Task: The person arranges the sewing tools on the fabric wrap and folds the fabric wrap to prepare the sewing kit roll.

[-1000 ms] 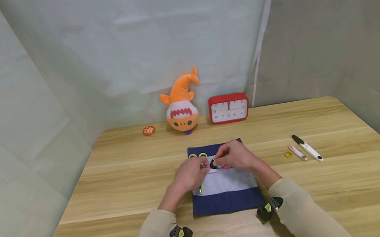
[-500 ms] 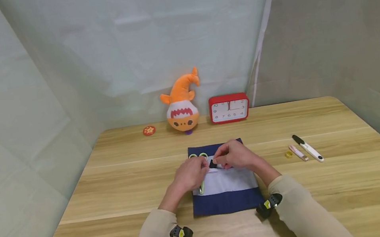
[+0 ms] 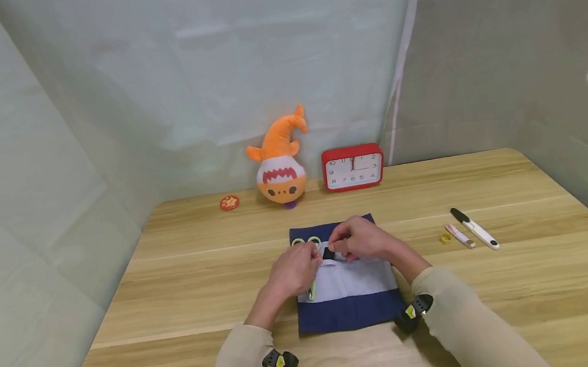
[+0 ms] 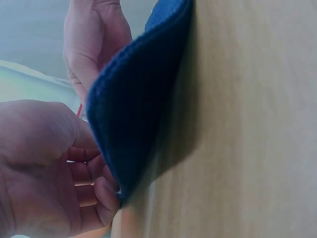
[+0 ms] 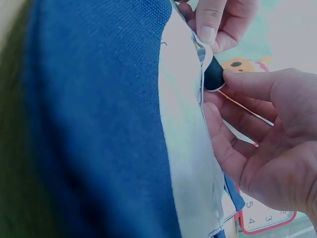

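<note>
A navy and white cloth pouch (image 3: 351, 312) lies unfolded on the table, its near part curving up in the left wrist view. My left hand (image 3: 295, 269) pinches the edge of its white pocket (image 5: 185, 124). Between my right thumb and fingers is a small black piece (image 5: 214, 75) with a pale edge, at the pocket's mouth. Its kind cannot be told, as the rest is hidden. My right hand (image 3: 362, 239) also touches the pocket edge with its other fingers. Scissors (image 3: 310, 291) with pale green handles sit in the pocket's left part, partly covered by my left hand.
To the right lie a yellow ring (image 3: 445, 238), a small pink strip-like item (image 3: 459, 235) and a black and white pen-shaped tool (image 3: 475, 228). An orange plush shark (image 3: 281, 169), a red clock (image 3: 353, 167) and a red disc (image 3: 229, 202) stand or lie at the back.
Both hands stay almost in place. The black piece has turned slightly at the pocket's mouth, with small shifts of the right fingers.
</note>
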Demonstrator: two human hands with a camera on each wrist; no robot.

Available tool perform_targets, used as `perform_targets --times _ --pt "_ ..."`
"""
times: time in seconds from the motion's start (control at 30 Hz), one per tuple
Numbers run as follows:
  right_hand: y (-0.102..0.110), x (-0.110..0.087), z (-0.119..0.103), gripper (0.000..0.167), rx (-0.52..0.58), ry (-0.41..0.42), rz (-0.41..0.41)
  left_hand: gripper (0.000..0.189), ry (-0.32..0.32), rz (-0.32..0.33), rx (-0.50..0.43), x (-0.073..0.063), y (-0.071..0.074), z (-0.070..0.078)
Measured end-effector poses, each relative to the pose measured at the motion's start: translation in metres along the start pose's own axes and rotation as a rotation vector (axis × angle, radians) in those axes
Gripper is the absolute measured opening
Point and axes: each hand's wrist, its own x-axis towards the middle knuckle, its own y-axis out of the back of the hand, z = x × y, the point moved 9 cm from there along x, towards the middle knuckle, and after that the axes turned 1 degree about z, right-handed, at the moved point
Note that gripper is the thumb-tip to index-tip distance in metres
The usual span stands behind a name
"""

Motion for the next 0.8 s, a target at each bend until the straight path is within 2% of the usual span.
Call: perform_targets --times 0.43,0.8 --pt "-0.005 -0.001 -0.011 0.015 -0.077 0.099 -0.028 0.012 0.003 -0.008 0.002 0.000 -0.001 0.000" --pt "-0.007 -0.002 -0.012 0.012 -0.109 0.113 -0.037 0.012 -0.020 0.000 0.005 0.000 -0.001 0.001"
